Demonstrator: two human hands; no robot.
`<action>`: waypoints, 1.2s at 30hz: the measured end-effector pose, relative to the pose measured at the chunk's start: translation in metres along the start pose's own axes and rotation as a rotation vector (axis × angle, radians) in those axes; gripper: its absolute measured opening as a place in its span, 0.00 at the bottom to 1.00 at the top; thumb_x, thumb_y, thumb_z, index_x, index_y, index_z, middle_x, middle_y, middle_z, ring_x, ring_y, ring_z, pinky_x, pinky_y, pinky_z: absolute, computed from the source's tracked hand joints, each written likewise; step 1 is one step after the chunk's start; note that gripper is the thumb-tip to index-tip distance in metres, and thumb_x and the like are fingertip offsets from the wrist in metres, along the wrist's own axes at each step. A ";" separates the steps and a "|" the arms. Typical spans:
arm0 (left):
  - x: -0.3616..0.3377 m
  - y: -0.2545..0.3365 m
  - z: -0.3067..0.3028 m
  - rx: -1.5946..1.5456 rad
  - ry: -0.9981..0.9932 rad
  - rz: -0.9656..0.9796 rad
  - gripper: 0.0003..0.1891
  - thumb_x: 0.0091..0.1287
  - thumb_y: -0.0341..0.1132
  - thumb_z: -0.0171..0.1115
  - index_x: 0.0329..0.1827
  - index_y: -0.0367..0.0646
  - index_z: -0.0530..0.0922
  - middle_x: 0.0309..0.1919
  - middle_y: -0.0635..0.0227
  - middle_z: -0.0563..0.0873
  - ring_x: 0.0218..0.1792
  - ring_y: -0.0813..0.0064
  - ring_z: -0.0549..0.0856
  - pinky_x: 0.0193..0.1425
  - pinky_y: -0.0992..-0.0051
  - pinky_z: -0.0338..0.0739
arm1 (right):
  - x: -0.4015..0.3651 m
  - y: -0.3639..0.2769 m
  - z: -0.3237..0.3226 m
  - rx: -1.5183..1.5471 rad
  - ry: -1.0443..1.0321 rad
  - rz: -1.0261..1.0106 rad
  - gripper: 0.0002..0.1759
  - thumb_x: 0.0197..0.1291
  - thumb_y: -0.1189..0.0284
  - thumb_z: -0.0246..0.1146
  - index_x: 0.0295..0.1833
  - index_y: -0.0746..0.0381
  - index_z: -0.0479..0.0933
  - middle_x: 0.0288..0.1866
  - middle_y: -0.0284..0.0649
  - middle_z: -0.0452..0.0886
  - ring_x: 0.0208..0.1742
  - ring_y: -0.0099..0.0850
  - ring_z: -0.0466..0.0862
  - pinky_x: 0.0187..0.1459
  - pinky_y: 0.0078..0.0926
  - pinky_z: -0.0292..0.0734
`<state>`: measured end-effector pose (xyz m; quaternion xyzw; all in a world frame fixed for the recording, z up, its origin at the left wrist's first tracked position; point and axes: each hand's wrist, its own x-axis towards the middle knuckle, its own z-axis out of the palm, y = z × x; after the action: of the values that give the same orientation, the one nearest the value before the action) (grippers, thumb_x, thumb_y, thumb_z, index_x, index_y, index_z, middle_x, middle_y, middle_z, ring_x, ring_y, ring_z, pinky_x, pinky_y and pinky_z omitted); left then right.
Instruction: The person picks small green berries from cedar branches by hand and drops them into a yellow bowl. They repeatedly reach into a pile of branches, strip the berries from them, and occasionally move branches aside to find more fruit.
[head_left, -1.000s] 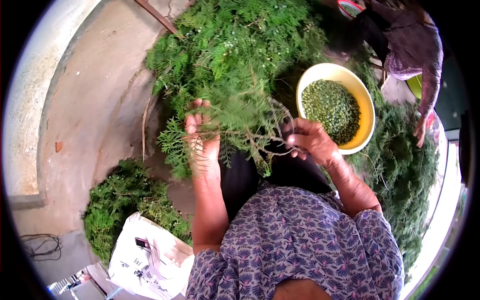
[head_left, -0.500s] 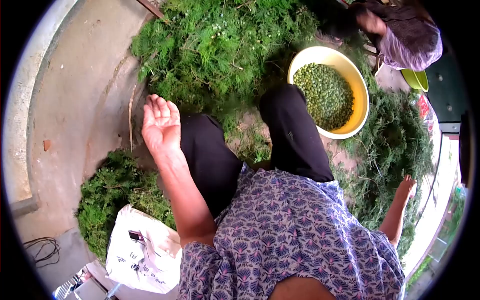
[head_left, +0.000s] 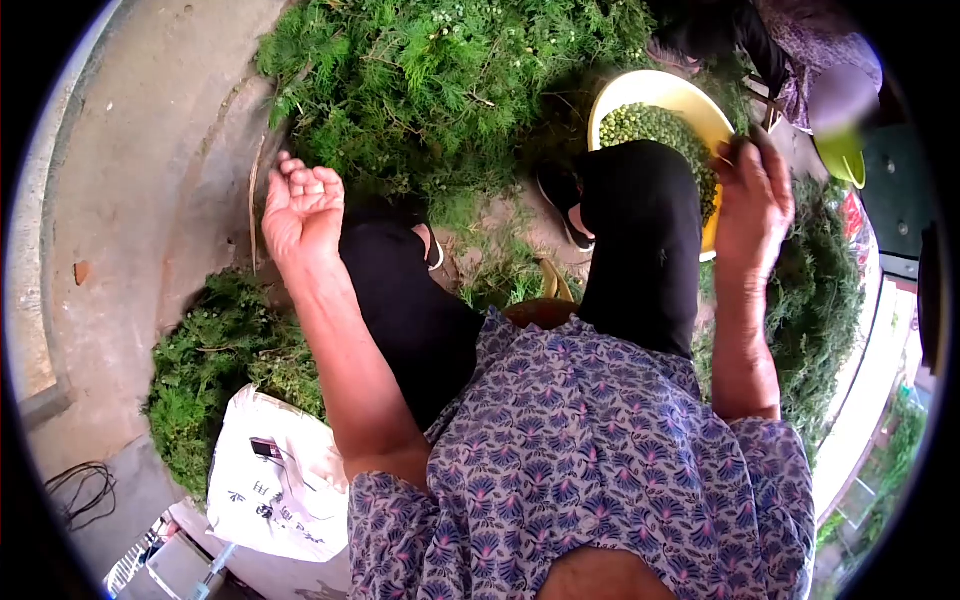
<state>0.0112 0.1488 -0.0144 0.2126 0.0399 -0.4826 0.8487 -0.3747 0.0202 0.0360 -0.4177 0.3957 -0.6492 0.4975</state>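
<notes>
My left hand [head_left: 305, 212] is raised palm up beside my left knee, fingers loosely curled and apart, with nothing in it. Off my right knee, my right hand [head_left: 756, 205] hangs over the right rim of a yellow basin [head_left: 672, 88]. Its fingers are stretched out and apart, with dark fingertips; nothing shows in its grasp. Small round green berries [head_left: 645, 122] fill much of the basin, and my right knee covers part of them. A big heap of feathery green conifer branches [head_left: 430, 95] with pale berries lies in front of my knees.
More cut branches lie at the right [head_left: 810, 300] and left [head_left: 200, 380]. A white sack [head_left: 275, 480] with a dark phone-like item [head_left: 266, 448] on it is at lower left. Another person [head_left: 820, 50] sits at upper right near a green container [head_left: 842, 158].
My right hand has come up from far out at my right side to the basin's edge. My left hand curls a little more. My knees have parted, the right one now covering more of the basin.
</notes>
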 end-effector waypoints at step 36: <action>0.077 0.018 0.015 0.210 0.095 0.061 0.13 0.71 0.31 0.45 0.54 0.34 0.66 0.30 0.69 0.76 0.26 0.80 0.73 0.46 0.70 0.69 | -0.078 0.426 0.112 -0.690 -0.436 0.823 0.08 0.59 0.72 0.58 0.39 0.65 0.76 0.33 0.45 0.78 0.32 0.36 0.80 0.31 0.36 0.74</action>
<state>0.0650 0.0896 -0.0162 0.3243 0.0227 -0.4473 0.8332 -0.1230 0.0037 -0.3339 -0.4915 0.6027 -0.1350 0.6140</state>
